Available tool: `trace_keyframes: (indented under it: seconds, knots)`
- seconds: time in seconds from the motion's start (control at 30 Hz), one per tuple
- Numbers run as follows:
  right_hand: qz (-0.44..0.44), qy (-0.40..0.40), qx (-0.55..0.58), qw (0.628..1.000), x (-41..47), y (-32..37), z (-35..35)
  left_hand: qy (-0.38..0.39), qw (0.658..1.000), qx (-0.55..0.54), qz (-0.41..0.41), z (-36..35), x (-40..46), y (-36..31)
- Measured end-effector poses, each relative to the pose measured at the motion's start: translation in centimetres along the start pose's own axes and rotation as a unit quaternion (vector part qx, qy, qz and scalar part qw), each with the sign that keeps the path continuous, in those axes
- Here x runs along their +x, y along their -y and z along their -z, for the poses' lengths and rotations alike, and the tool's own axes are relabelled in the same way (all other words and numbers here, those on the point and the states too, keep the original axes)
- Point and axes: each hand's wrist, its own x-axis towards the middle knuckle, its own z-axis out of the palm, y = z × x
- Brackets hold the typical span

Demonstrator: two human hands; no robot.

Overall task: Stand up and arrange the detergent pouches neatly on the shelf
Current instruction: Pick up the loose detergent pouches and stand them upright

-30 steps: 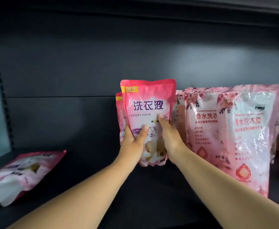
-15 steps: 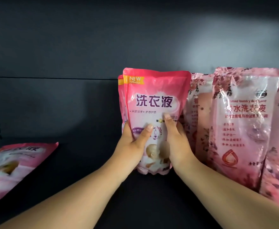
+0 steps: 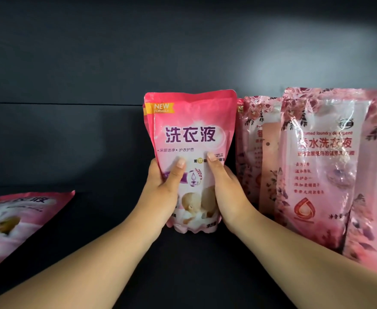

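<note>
Pink detergent pouch [image 3: 189, 139]: upright on shelf [image 3: 194, 264], left of the floral pouches [image 3: 317, 163]. Left hand [image 3: 163, 192] and right hand [image 3: 225, 188]: grip closed on its lower sides. Step: squaring it. Next, likely: flat pouch [image 3: 20, 221], to be stood.

At centre frame I see a pink detergent pouch [image 3: 189, 139] standing upright on the dark shelf [image 3: 194, 264], a second like pouch [image 3: 146, 121] just behind it. At right stand floral pink pouches [image 3: 321, 166] in a row; at lower left one pink pouch [image 3: 20, 221] lies flat.
</note>
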Motion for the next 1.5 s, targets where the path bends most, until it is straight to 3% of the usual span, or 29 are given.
trace_keyframes:
  seconds: [0.13, 0.23, 0.3, 0.53, 0.73, 0.8, 0.9, 1.0, 1.1, 1.2, 1.3, 1.4, 1.5]
  knots:
    - [-0.004, 0.003, -0.022, 1.000, 0.0, 0.0, 0.2, -0.004, 1.000, 0.024, 0.013, 0.0, 0.1, -0.2]
    - [0.015, -0.023, -0.061, 0.998, -0.3, 0.6, 0.1, -0.066, 0.989, 0.126, 0.034, -0.4, 0.2, -0.3]
    - [0.032, -0.048, -0.083, 0.995, -0.5, 0.6, 0.1, -0.080, 0.987, 0.134, 0.038, -0.5, -0.1, -0.6]
    - [0.011, -0.064, -0.107, 0.992, -2.0, 1.7, -0.3, -0.001, 0.999, 0.028, 0.025, -0.3, -1.0, -1.0]
    - [-0.004, -0.087, -0.189, 0.978, -3.6, 2.8, 0.1, 0.057, 0.975, 0.177, 0.124, 1.1, -2.2, -2.6]
    - [0.036, -0.100, -0.276, 0.955, -4.4, 3.1, 0.6, 0.101, 0.946, 0.282, 0.124, 2.4, -3.7, -3.5]
    - [0.125, -0.082, -0.383, 0.912, -6.4, 3.8, 0.9, 0.161, 0.867, 0.463, 0.095, 5.7, -6.7, -5.2]
    - [0.183, -0.018, -0.413, 0.892, -8.6, 4.2, -1.0, 0.106, 0.810, 0.576, 0.013, 9.9, -10.1, -6.7]
    - [0.181, 0.078, -0.438, 0.877, -9.4, 4.0, -5.0, 0.043, 0.739, 0.665, -0.102, 14.4, -12.4, -7.1]
    - [0.178, 0.173, -0.441, 0.863, -9.3, 3.7, -10.4, -0.049, 0.749, 0.652, -0.105, 19.9, -12.3, -6.4]
    - [0.151, 0.269, -0.467, 0.829, -8.5, 2.6, -16.7, -0.139, 0.793, 0.593, -0.009, 23.8, -12.0, -5.3]
    - [0.139, 0.306, -0.460, 0.822, -7.3, 1.0, -21.2, -0.143, 0.864, 0.479, 0.063, 25.3, -12.1, -4.3]
    - [0.117, 0.316, -0.413, 0.846, -5.9, -0.4, -22.7, -0.096, 0.893, 0.438, 0.049, 26.0, -12.3, -4.2]
